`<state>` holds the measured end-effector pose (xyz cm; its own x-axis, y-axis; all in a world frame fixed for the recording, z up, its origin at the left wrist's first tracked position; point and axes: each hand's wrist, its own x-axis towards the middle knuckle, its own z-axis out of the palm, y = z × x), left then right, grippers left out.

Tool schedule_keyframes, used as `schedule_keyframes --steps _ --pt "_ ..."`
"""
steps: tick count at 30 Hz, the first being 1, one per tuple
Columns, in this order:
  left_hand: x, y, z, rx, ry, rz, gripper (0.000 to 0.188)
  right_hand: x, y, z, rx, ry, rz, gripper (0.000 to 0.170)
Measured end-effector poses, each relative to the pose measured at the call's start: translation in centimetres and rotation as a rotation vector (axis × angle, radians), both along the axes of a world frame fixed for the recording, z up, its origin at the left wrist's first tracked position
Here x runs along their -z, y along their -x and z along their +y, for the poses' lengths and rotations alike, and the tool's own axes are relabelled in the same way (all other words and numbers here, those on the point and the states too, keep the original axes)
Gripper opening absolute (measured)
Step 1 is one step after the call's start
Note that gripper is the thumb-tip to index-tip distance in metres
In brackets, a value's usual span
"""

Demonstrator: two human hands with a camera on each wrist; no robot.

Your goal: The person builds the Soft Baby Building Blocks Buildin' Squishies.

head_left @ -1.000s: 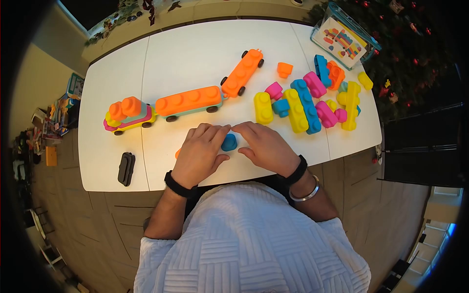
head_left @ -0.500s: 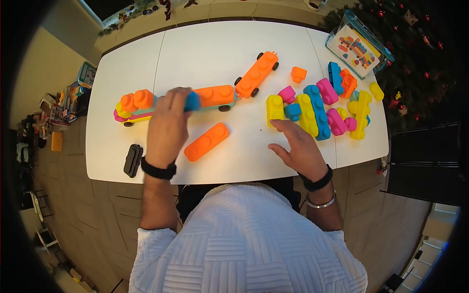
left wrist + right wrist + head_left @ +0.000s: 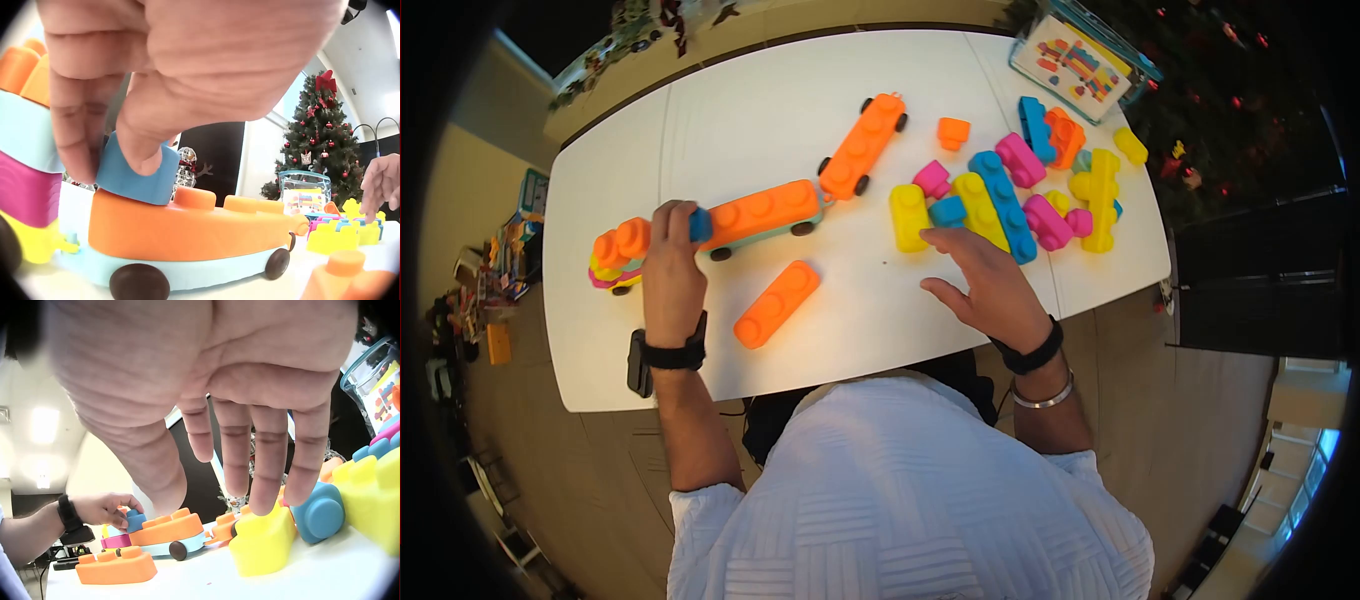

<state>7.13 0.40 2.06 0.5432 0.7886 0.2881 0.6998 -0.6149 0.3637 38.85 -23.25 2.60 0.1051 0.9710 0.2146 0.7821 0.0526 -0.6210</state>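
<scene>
White worktop spreads before us, a decorated Christmas tree beyond it. At ten o'clock, our left hand pinches a blue block between thumb and fingers, against the left end of the long orange block on a pale-teal wheeled base. Towards nine o'clock stands the toy car bearing orange blocks; at twelve, the angled orange wagon. We have our right hand open at three o'clock, thumb apart from the fingers, above or beside a yellow block; we cannot tell whether they touch. Past it lie yellow, blue and pink blocks, with the clear case at one o'clock. Nearer us, towards seven o'clock, a three-stud orange block lies loose.
</scene>
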Motion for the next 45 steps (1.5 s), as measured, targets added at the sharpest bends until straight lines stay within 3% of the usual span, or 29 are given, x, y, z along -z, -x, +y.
schedule_keyframes --steps 10,12,20,22,25,35,40,45 --pt "1.3 -0.7 0.0 0.001 -0.005 0.009 0.053 -0.2 -3.1 -0.7 0.196 -0.133 -0.103 0.044" --pt "1.3 -0.8 -0.1 0.001 -0.010 0.005 0.055 0.0 -4.3 -1.3 0.345 -0.079 -0.159 0.042" --pt "1.2 -0.8 -0.3 0.015 -0.016 -0.014 0.059 0.9 -3.4 -1.7 0.461 0.175 -0.084 0.041" --pt "1.1 -0.8 -0.5 -0.002 0.008 -0.013 0.060 2.3 -2.4 -1.3 0.485 0.091 -0.344 0.043" --pt "1.1 -0.7 -0.6 -0.012 0.032 -0.011 0.061 3.2 -1.3 -0.8 0.549 0.156 -0.405 0.044" --pt "0.9 -0.7 -0.7 0.021 0.028 -0.044 0.063 2.5 -1.9 -0.9 0.585 0.220 -0.282 0.037" --pt "1.0 -0.7 -0.7 0.016 0.027 -0.055 0.062 -0.4 -1.6 -0.6 0.729 0.065 -0.381 0.034" --pt "1.2 -0.6 -0.6 0.041 -0.013 -0.055 0.062 -2.1 -1.3 1.3 0.620 -0.187 -0.384 0.040"
